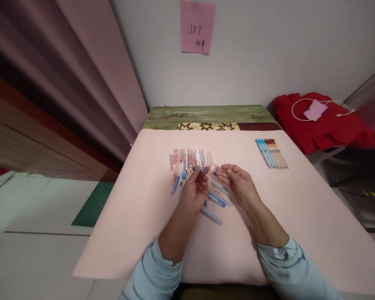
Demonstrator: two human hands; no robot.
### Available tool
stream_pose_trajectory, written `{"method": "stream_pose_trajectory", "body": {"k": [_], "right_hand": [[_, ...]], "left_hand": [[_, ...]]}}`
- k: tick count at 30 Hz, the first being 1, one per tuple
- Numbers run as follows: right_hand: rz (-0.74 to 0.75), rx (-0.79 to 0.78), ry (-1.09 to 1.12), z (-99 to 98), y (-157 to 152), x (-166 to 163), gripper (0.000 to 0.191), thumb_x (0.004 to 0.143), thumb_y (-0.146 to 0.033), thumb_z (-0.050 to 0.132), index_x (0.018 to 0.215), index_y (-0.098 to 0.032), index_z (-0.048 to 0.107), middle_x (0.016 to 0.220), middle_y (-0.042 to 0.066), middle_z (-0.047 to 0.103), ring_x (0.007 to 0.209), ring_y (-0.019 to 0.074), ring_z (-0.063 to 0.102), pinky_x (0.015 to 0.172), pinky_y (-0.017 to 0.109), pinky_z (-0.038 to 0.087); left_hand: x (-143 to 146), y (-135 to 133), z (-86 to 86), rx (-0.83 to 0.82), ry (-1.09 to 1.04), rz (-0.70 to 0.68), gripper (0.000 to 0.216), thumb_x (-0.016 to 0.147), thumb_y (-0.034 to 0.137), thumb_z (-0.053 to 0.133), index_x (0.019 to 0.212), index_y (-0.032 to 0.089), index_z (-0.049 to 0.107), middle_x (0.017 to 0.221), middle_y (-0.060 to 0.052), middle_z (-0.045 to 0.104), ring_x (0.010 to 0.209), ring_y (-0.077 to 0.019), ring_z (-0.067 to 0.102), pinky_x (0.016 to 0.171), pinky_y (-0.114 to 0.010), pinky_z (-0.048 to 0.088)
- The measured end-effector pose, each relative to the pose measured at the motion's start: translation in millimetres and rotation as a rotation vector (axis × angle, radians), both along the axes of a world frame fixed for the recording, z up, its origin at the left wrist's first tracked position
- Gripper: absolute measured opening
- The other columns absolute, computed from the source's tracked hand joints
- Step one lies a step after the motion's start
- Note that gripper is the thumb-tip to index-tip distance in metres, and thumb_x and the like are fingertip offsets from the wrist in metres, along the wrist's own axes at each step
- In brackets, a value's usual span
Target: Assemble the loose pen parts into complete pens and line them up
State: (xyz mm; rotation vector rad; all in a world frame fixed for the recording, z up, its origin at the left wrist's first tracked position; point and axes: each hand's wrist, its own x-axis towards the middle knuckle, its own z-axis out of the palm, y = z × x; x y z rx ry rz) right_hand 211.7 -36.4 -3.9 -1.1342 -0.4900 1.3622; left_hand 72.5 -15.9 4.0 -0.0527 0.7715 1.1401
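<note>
So a jumbled pile of slim pink, white and clear plastic pen parts (192,157) is sitting mid-table, too messy to count. The left hand (197,189) is pinching one blue plastic pen tube (203,170) over its near edge, thumb and finger clamped. At least four slender blue plastic barrels (211,216) are lying between the wrists. The right hand (237,183) is holding its fingertips bunched, can't tell on what. Two colours of slim pens, blue-topped (262,152) and brown-topped (274,152), are lying far right.

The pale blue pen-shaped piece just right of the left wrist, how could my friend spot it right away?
Start at the big, smooth, pale pink sheet, then find the bare left hand above its middle. Just right of that wrist lies the slim, plastic-looking, pale blue pen-shaped piece. Unlike the other loose pen parts, it is the lowest in the picture.
</note>
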Motion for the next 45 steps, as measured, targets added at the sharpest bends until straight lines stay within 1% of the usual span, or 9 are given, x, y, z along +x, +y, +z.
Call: {"method": "stream_pose_trajectory", "body": {"k": [7, 12, 19, 23, 31, 35, 38, 41, 45], "right_hand": [[-0.014, 0.024, -0.031, 2.6, -3, 0, 0.038, 0.067, -0.045, 0.085, 0.081, -0.016, 0.065, 0.075, 0.006, 0.074, 0.063, 0.0117, 0.068, 0.056, 0.019, 0.056], [0.038, 0.110, -0.125, 2.6, -4, 0, 0.034, 0.068, -0.044, 0.084, 0.077, -0.014, 0.070, 0.060, -0.001, 0.065, 0.044, 0.0040, 0.051, 0.041, 0.014, 0.042], [0.044, 0.091, -0.092, 2.1, -6, -1, 0.035, 0.063, -0.035, 0.088, 0.091, -0.017, 0.076, 0.080, 0.004, 0.075, 0.068, 0.0104, 0.067, 0.066, 0.021, 0.057], [0.046, 0.136, -0.138, 4.6, -7, -1, 0.035, 0.066, -0.036, 0.085, 0.093, -0.017, 0.074, 0.081, 0.004, 0.075, 0.069, 0.0124, 0.069, 0.068, 0.024, 0.059], [0.023, 0.307, -0.537, 6.8, -16, -10, 0.023, 0.079, -0.039, 0.075, 0.088, -0.018, 0.068, 0.071, 0.002, 0.073, 0.066, 0.0161, 0.071, 0.064, 0.027, 0.059], [0.026, 0.392, -0.843, 2.5, -17, -8, 0.016, 0.086, -0.035, 0.067, 0.088, -0.019, 0.070, 0.076, 0.002, 0.073, 0.065, 0.0142, 0.069, 0.062, 0.024, 0.055], [0.021, 0.439, -0.944, 2.1, -17, -6, 0.014, 0.087, -0.033, 0.066, 0.086, -0.020, 0.071, 0.078, 0.002, 0.073, 0.065, 0.0130, 0.067, 0.061, 0.023, 0.054], [0.027, 0.426, -0.911, 5.4, -16, -7, 0.014, 0.084, -0.034, 0.068, 0.084, -0.021, 0.072, 0.080, 0.003, 0.073, 0.065, 0.0133, 0.066, 0.062, 0.024, 0.053], [0.107, 0.267, -0.578, 9.5, -14, -5, 0.022, 0.073, -0.039, 0.078, 0.080, -0.020, 0.070, 0.070, 0.001, 0.069, 0.058, 0.0126, 0.061, 0.056, 0.024, 0.050]], "left_hand": [[-3, 0, 3.4, -0.034, -0.157, -0.027, 0.023, 0.098, 0.018, 0.050, 0.082, 0.008, 0.063, 0.075, -0.007, 0.072, 0.045, -0.0032, 0.055, 0.037, -0.008, 0.041], [-3, -1, 5.2, -0.033, -0.172, -0.045, 0.022, 0.097, 0.019, 0.052, 0.081, 0.009, 0.063, 0.074, -0.007, 0.071, 0.046, -0.0032, 0.055, 0.036, -0.008, 0.041], [-1, -1, 1.8, -0.013, -0.120, -0.042, 0.021, 0.097, 0.016, 0.050, 0.085, 0.007, 0.064, 0.078, -0.009, 0.072, 0.048, -0.0032, 0.058, 0.040, -0.008, 0.045], [3, -3, -0.5, 0.021, -0.041, -0.040, 0.016, 0.096, 0.013, 0.052, 0.088, 0.006, 0.065, 0.081, -0.009, 0.074, 0.051, -0.0046, 0.063, 0.044, -0.009, 0.050], [7, -6, -9.9, 0.137, 0.108, -0.031, 0.014, 0.091, 0.014, 0.059, 0.083, 0.007, 0.068, 0.079, -0.009, 0.074, 0.053, -0.0059, 0.065, 0.048, -0.011, 0.053], [7, -6, -13.6, 0.202, 0.143, -0.040, 0.012, 0.086, 0.019, 0.068, 0.084, 0.008, 0.070, 0.083, -0.009, 0.075, 0.055, -0.0058, 0.065, 0.048, -0.010, 0.051], [8, -7, -12.9, 0.213, 0.177, -0.047, 0.015, 0.082, 0.023, 0.073, 0.086, 0.008, 0.070, 0.080, -0.007, 0.074, 0.053, -0.0053, 0.063, 0.046, -0.010, 0.049], [9, -8, -11.4, 0.239, 0.187, -0.059, 0.019, 0.078, 0.024, 0.077, 0.084, 0.008, 0.069, 0.071, -0.004, 0.071, 0.051, -0.0053, 0.062, 0.044, -0.010, 0.047], [9, -9, -10.9, 0.239, 0.190, -0.105, 0.021, 0.073, 0.023, 0.080, 0.076, 0.010, 0.065, 0.062, -0.001, 0.066, 0.049, -0.0064, 0.060, 0.040, -0.012, 0.043]]}}
